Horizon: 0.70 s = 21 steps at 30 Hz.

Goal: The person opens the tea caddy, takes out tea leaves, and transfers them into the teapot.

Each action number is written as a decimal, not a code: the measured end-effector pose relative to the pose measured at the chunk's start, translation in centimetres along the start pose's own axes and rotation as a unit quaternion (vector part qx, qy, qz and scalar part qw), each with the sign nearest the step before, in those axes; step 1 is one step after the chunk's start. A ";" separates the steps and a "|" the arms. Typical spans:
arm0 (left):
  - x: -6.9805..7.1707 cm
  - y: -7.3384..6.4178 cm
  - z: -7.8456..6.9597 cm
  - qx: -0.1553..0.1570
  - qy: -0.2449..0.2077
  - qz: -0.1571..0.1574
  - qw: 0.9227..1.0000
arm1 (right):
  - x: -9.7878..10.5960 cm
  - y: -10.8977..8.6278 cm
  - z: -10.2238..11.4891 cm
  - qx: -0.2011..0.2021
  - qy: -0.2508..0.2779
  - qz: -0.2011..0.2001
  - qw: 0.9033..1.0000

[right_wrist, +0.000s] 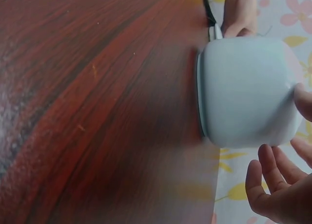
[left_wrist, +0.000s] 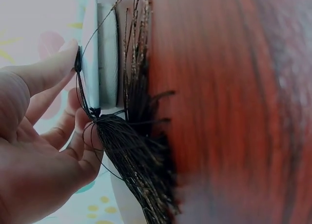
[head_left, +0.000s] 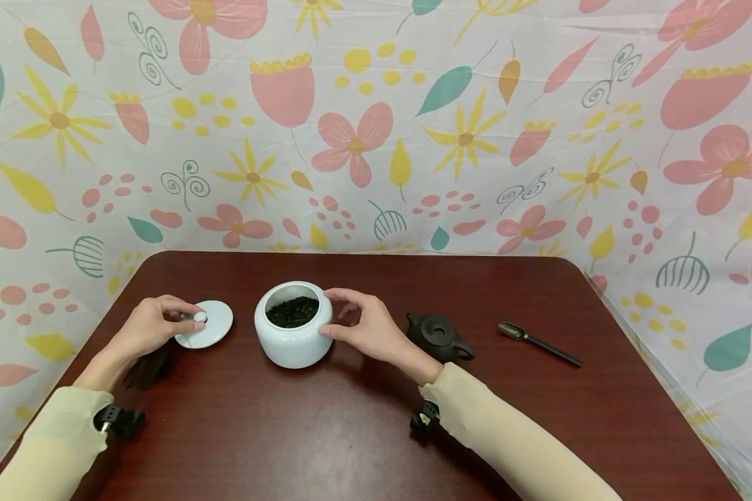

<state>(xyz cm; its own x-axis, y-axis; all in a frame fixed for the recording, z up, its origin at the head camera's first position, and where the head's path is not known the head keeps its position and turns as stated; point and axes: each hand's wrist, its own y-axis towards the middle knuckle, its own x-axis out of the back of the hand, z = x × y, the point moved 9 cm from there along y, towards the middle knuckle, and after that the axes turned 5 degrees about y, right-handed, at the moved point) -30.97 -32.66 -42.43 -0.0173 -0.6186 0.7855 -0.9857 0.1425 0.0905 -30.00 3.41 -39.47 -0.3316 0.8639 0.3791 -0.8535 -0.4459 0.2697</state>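
Observation:
My left hand (head_left: pixel 147 323) pinches the knob of a round white lid (head_left: pixel 216 331) at the left of the table. A black tassel (left_wrist: pixel 139 156) hangs from the knob by a thin cord, its strands spread beside the lid in the left wrist view. Right of the lid stands an upright white jar (head_left: pixel 293 349) without its cover, dark dried tea leaves (head_left: pixel 293 312) inside. My right hand (head_left: pixel 371 328) holds the jar at its right side, thumb toward the front and index finger at the back of the rim. In the right wrist view, the other fingers spread beside the jar wall.
A small dark teapot (head_left: pixel 439 337) sits behind my right wrist, its handle toward the right. Farther right lies a tea scoop (head_left: pixel 542 344) with a dark handle. A flowered cloth (head_left: pixel 376 125) hangs behind the dark red-brown table (head_left: pixel 288 438).

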 end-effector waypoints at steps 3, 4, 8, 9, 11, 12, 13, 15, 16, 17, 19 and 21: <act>0.1 -0.1 -0.3 -0.008 0.008 -0.001 1.000 | -0.1 0.0 0.0 -0.003 0.004 -0.002 1.000; 0.1 -0.2 -0.4 -0.012 0.008 -0.001 1.000 | -0.1 0.0 0.0 -0.004 0.007 -0.002 1.000; 0.5 -0.4 -0.7 -0.022 0.002 -0.016 1.000 | -0.2 -0.1 0.1 -0.006 0.017 -0.003 1.000; 0.7 -0.5 -0.8 -0.026 -0.001 -0.023 0.999 | -0.2 -0.1 0.2 -0.004 0.018 -0.004 1.000; 1.1 -0.7 -1.2 -0.036 -0.008 -0.039 0.999 | -0.2 -0.1 0.2 -0.004 0.019 -0.006 1.000; 1.3 -0.7 -1.4 -0.042 -0.014 -0.046 0.998 | -0.2 -0.1 0.2 -0.004 0.020 -0.007 1.000; 1.4 -0.8 -1.6 -0.047 -0.024 -0.051 0.997 | -0.1 -0.1 0.1 -0.004 0.020 -0.007 1.000; 1.6 -0.9 -2.1 -0.056 -0.044 -0.059 0.996 | -0.1 -0.2 0.1 -0.006 0.021 -0.008 1.000; 1.6 -0.9 -2.4 -0.060 -0.055 -0.061 0.995 | -0.1 -0.2 0.1 -0.007 0.022 -0.009 1.000; 1.6 -1.0 -2.7 -0.063 -0.066 -0.062 0.994 | -0.1 -0.2 0.1 -0.008 0.022 -0.009 1.000; 1.6 -1.1 -3.3 -0.071 -0.088 -0.065 0.991 | -0.1 -0.3 0.1 -0.008 0.022 -0.010 1.000; 1.5 -1.1 -3.9 -0.080 -0.107 -0.068 0.989 | -0.1 -0.3 0.1 -0.009 0.021 -0.010 1.000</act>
<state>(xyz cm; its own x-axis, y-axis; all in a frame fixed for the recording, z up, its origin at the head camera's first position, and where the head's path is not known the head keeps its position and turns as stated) -29.23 -30.75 -38.95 0.0621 -0.7874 0.6133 -0.9424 0.1561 0.2959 -29.68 3.48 -39.53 -0.3308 0.8816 0.3367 -0.8666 -0.4250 0.2614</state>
